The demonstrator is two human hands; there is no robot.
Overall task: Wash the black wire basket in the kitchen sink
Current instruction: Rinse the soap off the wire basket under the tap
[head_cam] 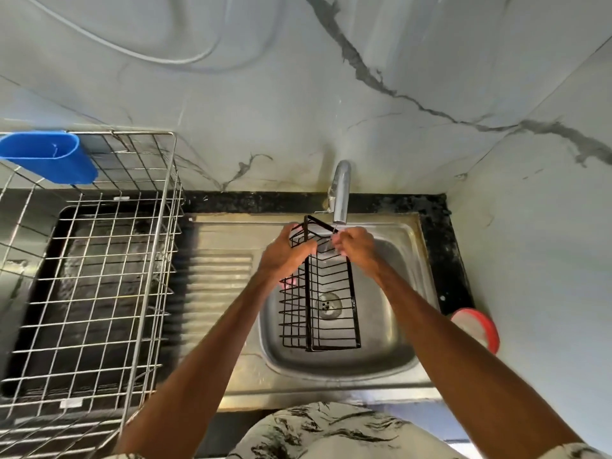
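The black wire basket [319, 303] stands on end in the steel sink [402, 336], its far end raised under the chrome tap [341, 193]. My left hand [286, 253] grips the basket's upper left side, fingers curled round the wires. My right hand [356, 245] pinches the top right wires just below the spout. A thin stream of water seems to run from the tap onto the top of the basket. The drain [328, 304] shows through the wires.
A large steel wire dish rack [99, 260] with a blue plastic holder [49, 157] stands on the left. The ribbed drainboard [218, 276] lies between rack and basin. A red-rimmed round container [478, 329] sits at the sink's right edge. Marble wall behind.
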